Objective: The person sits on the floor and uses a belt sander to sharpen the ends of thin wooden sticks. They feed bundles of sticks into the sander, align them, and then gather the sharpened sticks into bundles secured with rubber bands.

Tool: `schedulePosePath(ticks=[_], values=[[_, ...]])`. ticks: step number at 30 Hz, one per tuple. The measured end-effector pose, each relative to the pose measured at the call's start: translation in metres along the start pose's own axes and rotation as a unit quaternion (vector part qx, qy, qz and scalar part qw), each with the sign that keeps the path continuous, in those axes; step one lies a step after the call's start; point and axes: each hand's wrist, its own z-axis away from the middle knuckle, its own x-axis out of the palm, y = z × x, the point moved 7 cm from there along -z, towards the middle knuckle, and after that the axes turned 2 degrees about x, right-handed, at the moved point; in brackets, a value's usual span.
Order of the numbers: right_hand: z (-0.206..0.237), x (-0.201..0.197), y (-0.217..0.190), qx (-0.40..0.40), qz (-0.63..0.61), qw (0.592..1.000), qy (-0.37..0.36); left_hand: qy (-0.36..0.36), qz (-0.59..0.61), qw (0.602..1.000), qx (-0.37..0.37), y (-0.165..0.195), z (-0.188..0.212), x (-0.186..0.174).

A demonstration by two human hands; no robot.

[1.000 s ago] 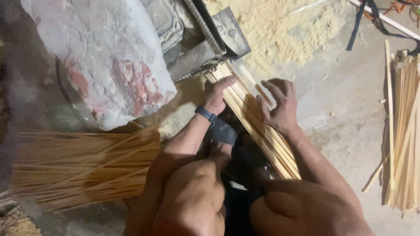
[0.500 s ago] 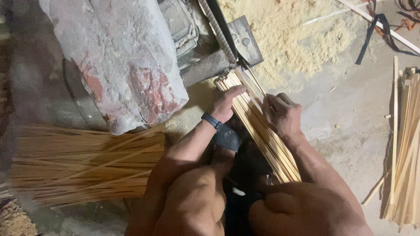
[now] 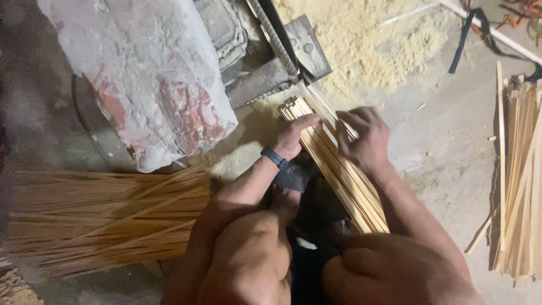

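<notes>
While crouched over the floor, with knees filling the six o'clock edge, works a slanted bundle of thin wooden strips [image 3: 344,175] running from eleven o'clock near the machine down to five o'clock beside the right knee.

Starting at nine o'clock: a loose heap of fine bamboo sticks [image 3: 101,220], lying flat and fanned, unchanged in place against half a second ago. Above it, at ten to eleven o'clock, a bulky machine body under a pale, red-stained cover [image 3: 147,73], now sitting slightly larger and lower in view than before, from a small shift of the head camera only.

Toward the centre: left hand [image 3: 294,140], dark band at the wrist, fingers together and laid flat against the left flank of the bundle near its top end, much as in the earlier frame. At twelve o'clock, a dark metal plate [image 3: 307,48] of the machine, with the bundle's top end just below it.

Right of centre: right hand [image 3: 367,138], curled over the bundle's right edge, fingers closed onto a few upper strips; a second ago spread open and further right, now drawn in and gripping.

At one o'clock, pale sawdust [image 3: 367,45]. At three o'clock, a second stack of longer flat strips [image 3: 522,181], well apart from both hands.
</notes>
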Motion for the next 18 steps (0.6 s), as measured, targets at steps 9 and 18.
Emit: schedulePosePath(ticks=[9,18], values=[[0.014,0.027,0.022,-0.012,-0.046,0.999,0.013,0.004,0.077,0.997,0.022,0.014,0.000,-0.013],[-0.016,0.047,0.009,-0.004,-0.077,0.997,-0.014,0.121,-0.009,0.993,-0.013,0.004,-0.013,-0.052]])
